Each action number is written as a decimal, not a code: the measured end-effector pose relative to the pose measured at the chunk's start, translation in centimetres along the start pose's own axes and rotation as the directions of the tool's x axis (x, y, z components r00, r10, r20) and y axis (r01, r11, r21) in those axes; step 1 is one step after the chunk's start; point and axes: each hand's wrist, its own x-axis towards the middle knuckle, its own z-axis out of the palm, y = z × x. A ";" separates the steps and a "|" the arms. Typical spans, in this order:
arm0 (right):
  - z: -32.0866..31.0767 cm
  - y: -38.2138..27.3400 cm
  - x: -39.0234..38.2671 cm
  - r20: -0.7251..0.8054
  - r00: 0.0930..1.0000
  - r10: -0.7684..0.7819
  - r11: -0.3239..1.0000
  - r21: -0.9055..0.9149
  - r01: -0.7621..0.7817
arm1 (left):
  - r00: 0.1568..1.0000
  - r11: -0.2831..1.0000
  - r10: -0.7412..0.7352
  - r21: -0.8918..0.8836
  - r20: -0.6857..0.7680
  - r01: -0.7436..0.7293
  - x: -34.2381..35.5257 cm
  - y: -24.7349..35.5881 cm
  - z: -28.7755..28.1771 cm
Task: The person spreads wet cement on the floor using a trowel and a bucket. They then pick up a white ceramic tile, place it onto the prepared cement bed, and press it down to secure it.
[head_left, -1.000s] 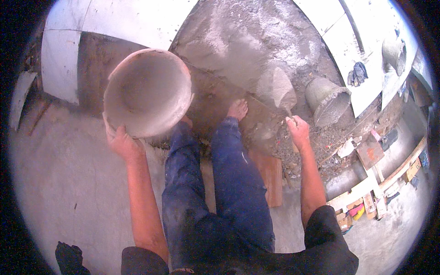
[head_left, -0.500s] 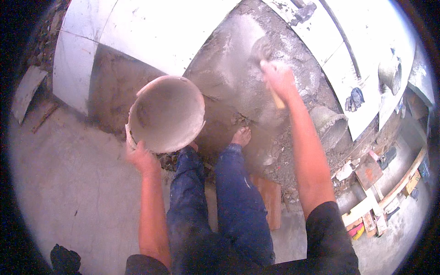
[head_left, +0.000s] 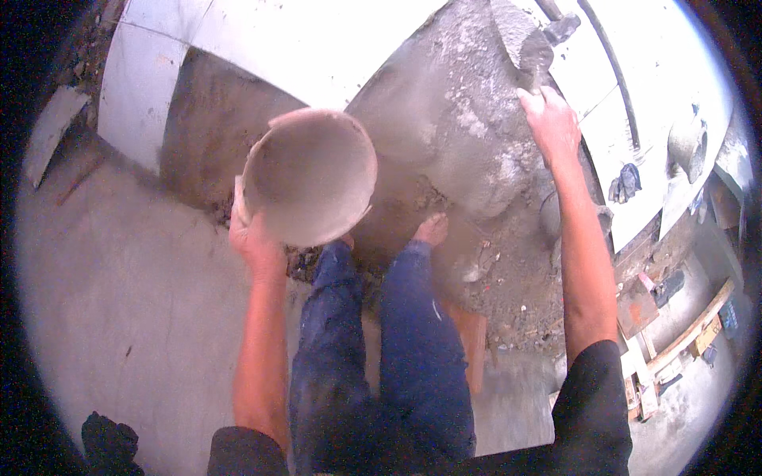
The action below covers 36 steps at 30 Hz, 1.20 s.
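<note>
My left hand [head_left: 252, 242] grips the rim of a wide, cement-crusted basin [head_left: 309, 178], tilted a little, with grey powdery residue inside. My right hand [head_left: 553, 127] is closed on a trowel [head_left: 533, 55], its blade against the pale grey powder and mix [head_left: 468, 119] at the upper right of the floor patch. A crusted bucket [head_left: 553, 222] lies partly hidden behind my right forearm. My bare feet [head_left: 432, 228] stand at the lower edge of the grey mix.
White tiles [head_left: 262, 40] border the rough patch, with a second crusted bucket [head_left: 687, 143] and dark crumpled cloth [head_left: 625, 182] on the right ones. Wood pieces [head_left: 690, 341] and scraps lie at the lower right. A concrete floor [head_left: 135, 309] extends to the left.
My right hand with the trowel has moved up and right, from beside the bucket into the upper part of the mix. The basin, in my left hand, has shifted rightward in the view.
</note>
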 end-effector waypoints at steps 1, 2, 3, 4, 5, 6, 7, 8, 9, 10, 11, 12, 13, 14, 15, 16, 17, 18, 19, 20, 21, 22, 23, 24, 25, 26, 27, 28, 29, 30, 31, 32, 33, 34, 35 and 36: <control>0.5 -0.2 -2.7 0.041 0.998 -0.042 0.995 0.092 0.039 | 1.000 1.000 -0.008 -0.008 0.004 0.008 -0.3 -0.3 -0.9; 0.8 -0.1 -5.7 0.064 0.994 -0.085 0.981 0.181 0.072 | 0.999 0.984 0.033 0.175 0.005 -0.033 -0.8 -0.2 -1.1; 2.0 -0.1 -9.4 -0.027 0.967 -0.254 0.939 0.230 0.254 | 0.997 0.933 0.074 0.352 0.011 -0.073 -1.5 -0.2 -0.8; 2.7 0.2 -13.1 -0.123 0.905 -0.407 0.872 0.243 0.425 | 0.993 0.850 0.109 0.515 0.034 -0.111 -2.1 0.0 -0.4; 3.1 -0.6 -16.3 -0.091 0.875 -0.475 0.815 0.330 0.476 | 0.995 0.867 0.091 0.489 0.045 -0.101 -2.3 -0.5 -0.2; 3.4 -1.9 -19.0 0.044 0.871 -0.489 0.823 0.354 0.444 | 0.996 0.878 0.075 0.470 0.048 -0.088 -2.4 -1.1 -0.1; 4.1 -3.6 -21.1 0.176 0.851 -0.494 0.835 0.368 0.408 | 0.997 0.891 0.057 0.448 0.057 -0.077 -2.4 -2.0 -0.2; 4.9 -5.7 -21.8 0.248 0.852 -0.462 0.869 0.318 0.379 | 1.000 0.953 0.002 0.303 0.019 -0.008 -2.3 -2.6 -0.1; 6.0 -7.6 -22.1 0.316 0.848 -0.426 0.898 0.262 0.353 | 0.999 0.943 0.027 0.331 0.020 -0.032 -2.3 -2.6 -0.1; 7.3 -9.2 -21.7 0.268 0.854 -0.445 0.893 0.209 0.399 | 0.998 0.933 0.049 0.355 0.027 -0.055 -2.4 -2.6 0.2; 8.7 -10.5 -20.9 0.220 0.861 -0.458 0.889 0.147 0.435 | 0.997 0.924 0.069 0.374 0.043 -0.080 -2.5 -2.8 0.5; 10.7 -11.1 -20.3 0.195 0.834 -0.516 0.856 0.078 0.511 | 0.994 0.867 0.093 0.487 0.049 -0.105 -2.6 -3.6 0.3; 12.1 -11.6 -19.9 0.177 0.802 -0.570 0.815 -0.003 0.580 | 0.991 0.800 0.117 0.585 0.062 -0.131 -2.7 -4.9 -0.5; 12.2 -12.9 -20.2 0.198 0.813 -0.548 0.827 -0.018 0.562 | 0.989 0.807 0.128 0.572 0.075 -0.147 -2.8 -5.2 -0.6; 12.0 -14.4 -20.8 0.219 0.819 -0.530 0.836 -0.027 0.548 | 0.986 0.809 0.143 0.564 0.082 -0.164 -3.0 -5.1 -0.9; 11.8 -14.9 -21.1 0.241 0.796 -0.555 0.821 0.008 0.570 | 0.986 0.881 0.148 0.443 0.083 -0.169 -2.9 -3.6 -0.5; 11.8 -15.0 -21.3 0.257 0.769 -0.586 0.801 0.043 0.597 | 0.985 0.935 0.156 0.311 0.078 -0.172 -2.6 -2.8 -0.2; 11.6 -14.6 -21.5 0.315 0.716 -0.623 0.772 0.100 0.628 | 0.982 0.945 0.165 0.271 0.088 -0.183 -2.2 -2.9 0.1; 11.4 -14.6 -22.2 0.365 0.653 -0.663 0.738 0.172 0.652 | 0.980 0.950 0.176 0.243 0.095 -0.194 -1.7 -2.8 -0.3; 11.3 -14.5 -22.3 0.408 0.585 -0.701 0.702 0.248 0.668 | 0.977 0.954 0.189 0.216 0.101 -0.207 -1.3 -2.7 -0.5; 11.4 -13.9 -21.8 0.425 0.575 -0.699 0.711 0.333 0.619 | 0.989 0.961 0.122 0.240 0.084 -0.139 -1.2 -2.6 -0.6; 11.2 -13.1 -20.9 0.436 0.563 -0.702 0.712 0.414 0.567 | 0.996 0.962 0.058 0.262 0.065 -0.073 -1.1 -2.3 -0.9; 11.0 -12.4 -19.9 0.440 0.552 -0.708 0.705 0.491 0.512 | 0.999 0.959 0.000 0.282 0.044 -0.013 -0.7 -1.9 -0.9; 10.8 -11.5 -19.6 0.424 0.593 -0.685 0.721 0.510 0.469 | 0.999 0.973 -0.041 0.226 0.008 0.038 -0.5 -1.5 -0.7; 10.7 -10.4 -19.8 0.409 0.625 -0.665 0.730 0.534 0.426 | 0.996 0.981 -0.085 0.171 -0.034 0.089 -0.4 -1.1 -0.8; 10.2 -9.4 -20.4 0.405 0.650 -0.644 0.735 0.565 0.376 | 0.987 0.981 -0.140 0.122 -0.077 0.148 -0.7 -0.7 -1.4; 9.7 -8.2 -20.7 0.375 0.694 -0.614 0.732 0.601 0.322 | 0.989 0.983 -0.127 0.120 -0.077 0.136 -0.5 -1.0 -2.6; 9.1 -7.1 -20.7 0.347 0.732 -0.587 0.721 0.636 0.276 | 0.990 0.986 -0.114 0.113 -0.085 0.123 0.2 -2.1 -4.5; 8.1 -6.2 -20.5 0.324 0.768 -0.552 0.708 0.668 0.227 | 0.990 0.988 -0.104 0.107 -0.090 0.114 0.8 -2.7 -5.8; 7.2 -5.4 -19.8 0.295 0.829 -0.476 0.720 0.672 0.175 | 0.986 0.989 -0.138 0.037 -0.098 0.142 1.3 -3.3 -7.1; 6.1 -4.8 -18.8 0.268 0.882 -0.387 0.729 0.674 0.115 | 0.980 0.984 -0.176 -0.031 -0.097 0.174 1.6 -3.6 -8.0; 6.1 -3.9 -17.4 0.257 0.912 -0.321 0.770 0.631 0.093 | 0.973 0.974 -0.213 -0.099 -0.092 0.203 1.8 -4.0 -8.5; 6.3 -3.0 -15.6 0.246 0.937 -0.248 0.812 0.581 0.063 | 0.970 0.973 -0.222 -0.090 -0.097 0.214 1.9 -4.4 -8.9; 6.1 -2.6 -13.7 0.189 0.954 -0.232 0.802 0.593 0.078 | 0.968 0.971 -0.232 -0.082 -0.098 0.225 2.1 -4.7 -9.1; 6.0 -2.2 -11.4 0.126 0.968 -0.217 0.790 0.605 0.099 | 0.967 0.971 -0.236 -0.075 -0.100 0.229 2.5 -4.8 -9.2; 6.3 -1.8 -9.1 0.054 0.980 -0.190 0.799 0.589 0.123 | 0.955 0.957 -0.280 -0.106 -0.097 0.270 3.2 -5.6 -9.7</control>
